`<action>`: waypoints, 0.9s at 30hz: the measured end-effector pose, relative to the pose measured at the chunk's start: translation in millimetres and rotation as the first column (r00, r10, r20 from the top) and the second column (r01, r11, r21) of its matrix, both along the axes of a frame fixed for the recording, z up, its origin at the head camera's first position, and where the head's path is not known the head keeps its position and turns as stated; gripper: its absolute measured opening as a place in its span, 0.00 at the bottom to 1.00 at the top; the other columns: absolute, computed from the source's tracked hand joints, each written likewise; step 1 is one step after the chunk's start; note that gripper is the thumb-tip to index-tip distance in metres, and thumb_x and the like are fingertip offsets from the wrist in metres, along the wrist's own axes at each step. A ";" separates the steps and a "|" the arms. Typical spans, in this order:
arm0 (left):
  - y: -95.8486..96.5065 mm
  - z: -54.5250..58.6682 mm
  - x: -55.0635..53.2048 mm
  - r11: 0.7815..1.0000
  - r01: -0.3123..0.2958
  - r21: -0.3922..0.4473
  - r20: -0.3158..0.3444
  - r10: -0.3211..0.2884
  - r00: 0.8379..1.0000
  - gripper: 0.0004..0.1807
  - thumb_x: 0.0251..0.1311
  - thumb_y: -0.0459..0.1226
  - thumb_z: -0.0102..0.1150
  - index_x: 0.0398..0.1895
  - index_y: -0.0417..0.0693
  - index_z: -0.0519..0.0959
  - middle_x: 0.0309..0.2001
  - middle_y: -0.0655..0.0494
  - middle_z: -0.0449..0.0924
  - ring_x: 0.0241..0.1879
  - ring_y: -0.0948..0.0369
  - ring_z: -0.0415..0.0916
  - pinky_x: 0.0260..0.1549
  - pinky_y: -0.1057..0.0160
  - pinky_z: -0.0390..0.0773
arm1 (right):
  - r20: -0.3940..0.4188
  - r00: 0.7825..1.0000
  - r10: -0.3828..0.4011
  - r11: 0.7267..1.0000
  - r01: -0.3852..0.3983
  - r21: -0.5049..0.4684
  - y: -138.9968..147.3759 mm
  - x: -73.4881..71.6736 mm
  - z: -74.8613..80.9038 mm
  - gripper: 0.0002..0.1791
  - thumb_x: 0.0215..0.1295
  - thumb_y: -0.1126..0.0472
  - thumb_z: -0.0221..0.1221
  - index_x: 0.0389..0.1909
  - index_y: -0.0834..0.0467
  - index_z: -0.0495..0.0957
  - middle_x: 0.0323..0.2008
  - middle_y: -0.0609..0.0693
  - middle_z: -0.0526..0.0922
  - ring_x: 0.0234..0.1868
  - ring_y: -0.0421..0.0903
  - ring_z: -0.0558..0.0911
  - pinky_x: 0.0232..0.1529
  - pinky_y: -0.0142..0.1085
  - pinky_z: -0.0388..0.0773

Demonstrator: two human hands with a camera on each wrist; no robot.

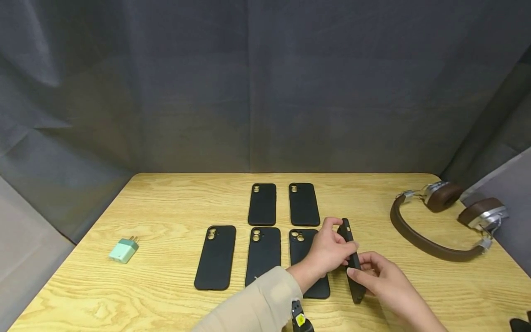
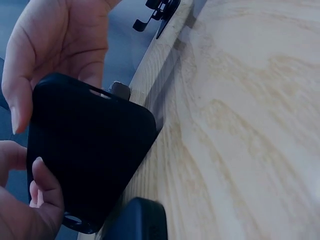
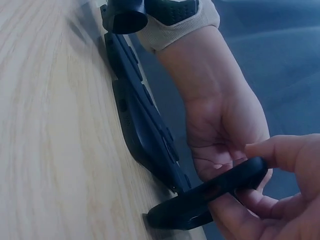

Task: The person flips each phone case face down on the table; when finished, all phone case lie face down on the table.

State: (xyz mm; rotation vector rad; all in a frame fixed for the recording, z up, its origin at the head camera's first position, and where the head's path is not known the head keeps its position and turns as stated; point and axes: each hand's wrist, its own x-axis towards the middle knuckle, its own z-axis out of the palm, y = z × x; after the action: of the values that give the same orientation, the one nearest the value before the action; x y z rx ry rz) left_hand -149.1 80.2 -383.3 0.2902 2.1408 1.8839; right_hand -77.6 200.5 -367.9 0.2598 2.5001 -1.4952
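Both hands hold a black phone case (image 1: pixel 357 289) tipped up on its long edge, to the right of the cases on the table. My left hand (image 1: pixel 329 249) pinches its far end, near the camera cut-out visible in the left wrist view. Nearer me, my right hand (image 1: pixel 386 279) grips the case with the thumb on one side and fingers on the other. In the right wrist view, the lower end of the held case (image 3: pixel 185 212) is close over the wood. My left hand and wrist partly cover a black phone case (image 1: pixel 317 288) lying in the front row.
More black phone cases lie flat: two in a back row (image 1: pixel 262 205) and others at the front left (image 1: pixel 215 258). Brown headphones (image 1: pixel 431 251) rest at the right of the wooden table (image 1: pixel 166 198). A mint-green plug adapter (image 1: pixel 123 251) sits at the left. Behind hangs a dark curtain (image 1: pixel 186 92).
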 end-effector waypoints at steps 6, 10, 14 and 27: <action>-7.7 -5.7 -1.7 0.996 0.012 0.087 0.049 -0.016 0.999 0.23 0.55 0.37 0.62 0.53 0.53 0.67 0.23 0.57 0.72 0.15 0.64 0.69 0.16 0.66 0.74 | -0.019 1.000 0.015 1.000 -0.015 0.002 2.8 -0.5 4.7 0.24 0.63 0.57 0.57 0.51 0.70 0.65 0.36 0.53 0.76 0.31 0.41 0.74 0.29 0.33 0.73; -12.4 -9.9 -0.7 0.989 -0.003 0.146 0.102 -0.012 0.995 0.20 0.58 0.38 0.58 0.54 0.49 0.67 0.26 0.52 0.75 0.17 0.63 0.70 0.18 0.67 0.73 | -0.025 1.000 0.001 1.000 -0.002 -0.023 6.6 -1.4 12.5 0.25 0.64 0.56 0.56 0.53 0.70 0.63 0.36 0.52 0.75 0.31 0.40 0.74 0.30 0.32 0.73; -14.0 -13.1 1.2 0.982 0.002 0.190 0.148 -0.031 0.989 0.21 0.60 0.37 0.55 0.55 0.44 0.66 0.30 0.49 0.75 0.20 0.63 0.72 0.20 0.67 0.76 | -0.055 0.998 -0.032 0.997 0.028 -0.075 10.4 -1.3 19.0 0.26 0.65 0.55 0.55 0.55 0.69 0.61 0.39 0.53 0.73 0.33 0.40 0.74 0.32 0.33 0.75; -13.9 -20.7 1.0 0.927 0.120 0.355 0.189 -0.197 0.962 0.21 0.63 0.32 0.50 0.59 0.43 0.62 0.33 0.48 0.80 0.25 0.61 0.77 0.33 0.57 0.81 | -0.100 0.991 -0.093 0.975 0.070 -0.210 18.2 -2.7 14.0 0.21 0.66 0.59 0.54 0.52 0.67 0.62 0.36 0.48 0.74 0.35 0.39 0.77 0.34 0.34 0.75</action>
State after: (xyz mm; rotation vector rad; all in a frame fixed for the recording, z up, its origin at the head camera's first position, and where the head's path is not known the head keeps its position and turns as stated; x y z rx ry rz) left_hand -148.1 66.4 -403.9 0.2967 1.5928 2.0744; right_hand -80.3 218.7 -353.9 0.2547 2.4163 -1.8331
